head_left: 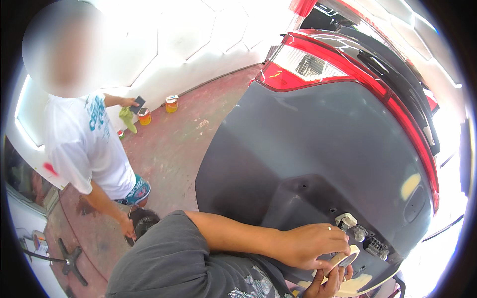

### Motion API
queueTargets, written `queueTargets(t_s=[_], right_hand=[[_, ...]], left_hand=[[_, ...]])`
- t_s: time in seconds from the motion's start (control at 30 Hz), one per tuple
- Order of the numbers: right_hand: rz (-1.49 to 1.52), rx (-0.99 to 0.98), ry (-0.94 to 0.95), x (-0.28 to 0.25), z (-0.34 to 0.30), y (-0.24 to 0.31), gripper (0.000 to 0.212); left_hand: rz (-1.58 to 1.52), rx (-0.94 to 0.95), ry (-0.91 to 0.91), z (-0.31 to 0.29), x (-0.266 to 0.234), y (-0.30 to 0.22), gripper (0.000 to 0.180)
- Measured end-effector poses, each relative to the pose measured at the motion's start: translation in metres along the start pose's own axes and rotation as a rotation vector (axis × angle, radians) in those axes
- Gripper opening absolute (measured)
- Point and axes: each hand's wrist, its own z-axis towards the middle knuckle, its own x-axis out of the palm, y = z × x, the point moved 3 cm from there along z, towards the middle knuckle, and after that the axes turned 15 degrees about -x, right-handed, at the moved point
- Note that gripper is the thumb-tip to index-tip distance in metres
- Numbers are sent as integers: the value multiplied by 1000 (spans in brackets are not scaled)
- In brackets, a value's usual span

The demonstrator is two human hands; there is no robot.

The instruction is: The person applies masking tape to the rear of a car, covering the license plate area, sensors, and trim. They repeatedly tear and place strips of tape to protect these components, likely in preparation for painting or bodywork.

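Note:
In front of the grey tailgate [258, 144], my left hand [315, 246] reaches across from the left, a ring on one finger. Its fingers close on a roll of cream masking tape [352, 254]. From below, my right hand [330, 284] grips the lower side of the same roll, its fingers curled and partly hidden. Just beyond the roll, exposed metal and plastic fittings [358, 232] sit in the panel's recess. A red and clear tail light [308, 65] runs along the upper edge of the panel.
At the left, a person in a white shirt [92, 149] holds a dark flat block [137, 103] and a green cloth [127, 119]. Paint cans [171, 104] stand by the lit white wall. A black wheeled stand base [72, 261] rests on the stained red floor [169, 144].

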Motion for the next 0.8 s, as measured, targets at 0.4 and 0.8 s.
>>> queueTargets(t_s=[0.4,0.8], right_hand=[[105,-193,170,-18,57,4,38],[208,-330,-148,-35,58,-11,58]], left_hand=[[391,156,-104,10,-18,-19,23],[-295,-480,313,6,-18,-9,20]])
